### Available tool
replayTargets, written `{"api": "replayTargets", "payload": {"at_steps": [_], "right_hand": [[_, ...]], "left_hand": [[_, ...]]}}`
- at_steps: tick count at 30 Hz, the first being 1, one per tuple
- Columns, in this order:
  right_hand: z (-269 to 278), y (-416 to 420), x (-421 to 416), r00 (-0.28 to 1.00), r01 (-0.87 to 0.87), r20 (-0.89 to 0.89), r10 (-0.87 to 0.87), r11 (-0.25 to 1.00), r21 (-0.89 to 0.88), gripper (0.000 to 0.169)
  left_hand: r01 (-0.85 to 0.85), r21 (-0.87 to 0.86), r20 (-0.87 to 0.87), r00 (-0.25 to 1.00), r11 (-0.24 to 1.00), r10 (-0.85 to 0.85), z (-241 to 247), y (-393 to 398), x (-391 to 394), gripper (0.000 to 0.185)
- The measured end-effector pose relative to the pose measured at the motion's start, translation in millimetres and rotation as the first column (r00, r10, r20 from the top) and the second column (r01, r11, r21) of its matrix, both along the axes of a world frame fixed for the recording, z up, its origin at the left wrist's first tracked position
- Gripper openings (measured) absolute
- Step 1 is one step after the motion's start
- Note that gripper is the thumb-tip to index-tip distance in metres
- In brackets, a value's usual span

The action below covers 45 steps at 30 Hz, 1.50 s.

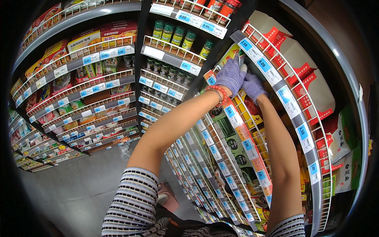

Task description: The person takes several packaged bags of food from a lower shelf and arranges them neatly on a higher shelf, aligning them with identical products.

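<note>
My left hand (232, 75), in a purple glove with a red bead bracelet and a bangle at the wrist, reaches into the right-hand shelf unit. Its fingers are at a yellow-green packet (230, 55) and a narrow green-and-white item (241, 57), partly hidden by the hand. Whether they grip either is unclear. Close beside it, my right hand (253, 86), also gloved in purple, is between two shelf tiers, above yellow packets (251, 111). Its fingertips are hidden behind the left hand and the shelf. The upper tier's price rail (275, 80) runs just right of both hands.
White wire guards (299, 80) edge the shelves. Red-and-white open cartons (308, 86) fill the upper right tier. Green-capped spice jars (174, 35) stand on the middle unit, and boxed goods (84, 41) on the left one. Below lies the grey floor (74, 189).
</note>
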State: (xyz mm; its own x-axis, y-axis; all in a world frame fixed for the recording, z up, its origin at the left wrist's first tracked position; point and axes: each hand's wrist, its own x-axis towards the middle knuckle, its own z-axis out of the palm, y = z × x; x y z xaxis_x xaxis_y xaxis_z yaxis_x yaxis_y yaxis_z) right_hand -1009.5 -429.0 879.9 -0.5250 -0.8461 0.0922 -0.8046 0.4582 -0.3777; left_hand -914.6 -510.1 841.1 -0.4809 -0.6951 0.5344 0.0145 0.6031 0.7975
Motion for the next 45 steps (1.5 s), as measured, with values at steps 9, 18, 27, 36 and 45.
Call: {"api": "replayTargets", "payload": {"at_steps": [9, 18, 27, 36, 45], "right_hand": [[-29.5, 39.3, 23.5, 0.823, -0.03, -0.568, 0.01, 0.999, -0.026, 0.046], [-9.9, 101.2, 105.9, 0.761, 0.051, -0.645, -0.062, 0.998, -0.036, 0.053], [-154.1, 285.3, 212.5, 0.827, -0.359, -0.463, 0.318, 0.933, 0.0, 0.044], [-457.9, 585.6, 187.1, 0.924, -0.225, 0.367, -0.11, 0.619, 0.752, 0.04], [-479.8, 601.0, 231.6, 0.679, 0.153, 0.429, -0.596, 0.687, 0.711, 0.035]], "left_hand": [[0.164, -0.13, 0.06, 0.986, 0.978, -0.158, -19.4, 26.0, 19.2, 0.059], [0.004, -0.369, 0.32, 0.939, 0.929, 0.123, -1.4, 54.4, 27.1, 0.067], [0.282, -0.361, 0.518, 0.853, 0.889, -0.06, -129.5, 137.4, 150.8, 0.074], [0.337, 0.242, 0.946, 0.125, 0.91, -0.298, -351.2, 214.9, 389.5, 0.039], [-0.012, 0.425, 0.878, -0.236, 0.905, -0.416, -457.2, 256.2, 536.3, 0.033]]}}
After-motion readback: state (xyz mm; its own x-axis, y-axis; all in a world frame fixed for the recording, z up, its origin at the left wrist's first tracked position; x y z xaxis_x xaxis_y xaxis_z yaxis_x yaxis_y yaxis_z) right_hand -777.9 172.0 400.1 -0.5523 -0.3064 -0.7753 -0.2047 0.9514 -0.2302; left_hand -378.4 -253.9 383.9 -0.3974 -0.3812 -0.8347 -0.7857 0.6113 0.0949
